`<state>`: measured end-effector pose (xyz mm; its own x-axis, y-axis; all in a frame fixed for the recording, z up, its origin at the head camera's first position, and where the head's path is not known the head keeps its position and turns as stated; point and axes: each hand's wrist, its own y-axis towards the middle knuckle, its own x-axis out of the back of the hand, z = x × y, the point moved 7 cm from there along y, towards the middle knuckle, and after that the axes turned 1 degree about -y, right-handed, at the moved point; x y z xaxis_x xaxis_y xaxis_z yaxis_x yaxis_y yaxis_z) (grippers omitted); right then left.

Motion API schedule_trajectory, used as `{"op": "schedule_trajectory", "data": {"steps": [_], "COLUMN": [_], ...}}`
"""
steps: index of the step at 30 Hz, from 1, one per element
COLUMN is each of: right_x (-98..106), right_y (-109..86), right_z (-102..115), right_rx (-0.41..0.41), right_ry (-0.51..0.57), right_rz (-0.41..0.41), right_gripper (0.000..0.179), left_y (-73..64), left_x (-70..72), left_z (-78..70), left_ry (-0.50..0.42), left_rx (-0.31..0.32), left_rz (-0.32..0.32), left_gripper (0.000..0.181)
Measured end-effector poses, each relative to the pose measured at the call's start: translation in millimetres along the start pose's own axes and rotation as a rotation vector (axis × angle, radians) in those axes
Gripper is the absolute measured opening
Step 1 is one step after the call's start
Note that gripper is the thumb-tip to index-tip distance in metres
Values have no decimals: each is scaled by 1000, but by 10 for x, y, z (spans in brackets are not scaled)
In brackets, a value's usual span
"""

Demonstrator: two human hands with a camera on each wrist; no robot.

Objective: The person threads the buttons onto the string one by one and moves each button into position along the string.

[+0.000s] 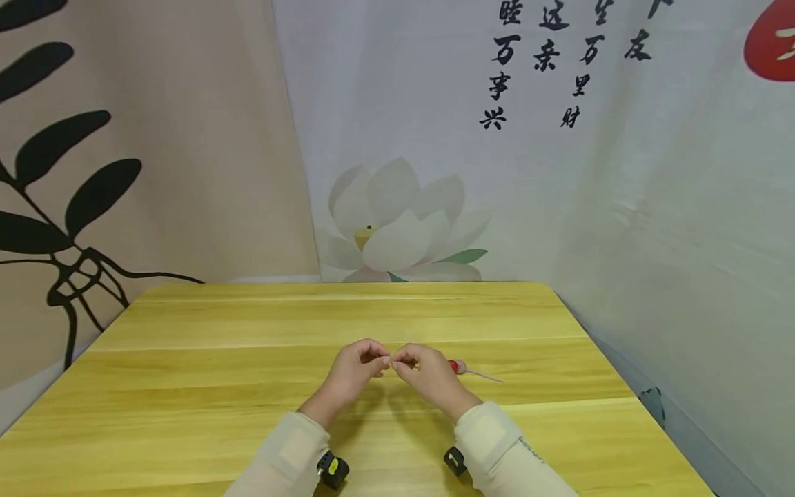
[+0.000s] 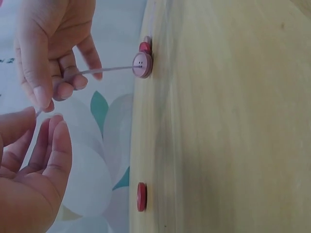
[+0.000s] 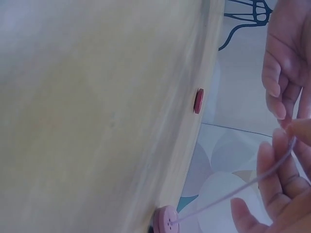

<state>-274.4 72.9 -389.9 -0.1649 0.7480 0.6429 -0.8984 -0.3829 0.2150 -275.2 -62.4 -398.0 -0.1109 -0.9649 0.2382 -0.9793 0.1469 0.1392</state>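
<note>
A thin pale purple cord (image 2: 109,70) passes through a pink button (image 2: 142,65) lying beside a red button (image 2: 145,47) on the table. My right hand (image 1: 431,376) pinches the cord between thumb and fingertips. Close in front of it, my left hand (image 1: 350,379) meets its fingertips and pinches a short bit of the cord; the cord's tip is hidden between the fingers. Just right of my right hand, the head view shows the pink button (image 1: 461,366) with a tail of cord (image 1: 484,376). A separate red button (image 3: 198,101) lies apart, hidden in the head view.
The wooden table (image 1: 217,331) has yellow grain and extends to both sides of the hands. Behind it hangs a cloth backdrop (image 1: 422,90) with a printed lotus and dark writing. A dark camera (image 1: 333,469) sits on the left wrist, another (image 1: 455,461) on the right.
</note>
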Motion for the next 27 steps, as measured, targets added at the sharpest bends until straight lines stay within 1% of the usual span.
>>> {"op": "schedule_trajectory", "data": {"steps": [2, 5, 8, 14, 18, 21, 27], "right_x": [2, 3, 11, 45, 79, 94, 102], "right_y": [-2, -4, -12, -32, -41, -43, -42], "right_z": [3, 2, -1, -33, -47, -49, -68], "right_rx": [2, -5, -10, -45, -70, -80, -85], "right_ry": [-5, -11, -8, -9, -38, -51, -50], "right_rz": [-2, -3, -3, -25, -47, -54, -51], "right_gripper": [12, 13, 14, 9, 7, 8, 9], "left_y": [3, 11, 27, 86, 122, 145, 224], "left_x": [11, 39, 79, 186, 260, 297, 361], "left_z": [14, 47, 71, 80, 90, 103, 189], "left_ry": [-11, -55, -83, -78, -88, -68, 18], "left_rx": [14, 54, 86, 122, 138, 141, 151], "left_rz": [2, 0, -12, -58, -71, -77, -86], "left_gripper": [10, 18, 24, 27, 29, 29, 25]}}
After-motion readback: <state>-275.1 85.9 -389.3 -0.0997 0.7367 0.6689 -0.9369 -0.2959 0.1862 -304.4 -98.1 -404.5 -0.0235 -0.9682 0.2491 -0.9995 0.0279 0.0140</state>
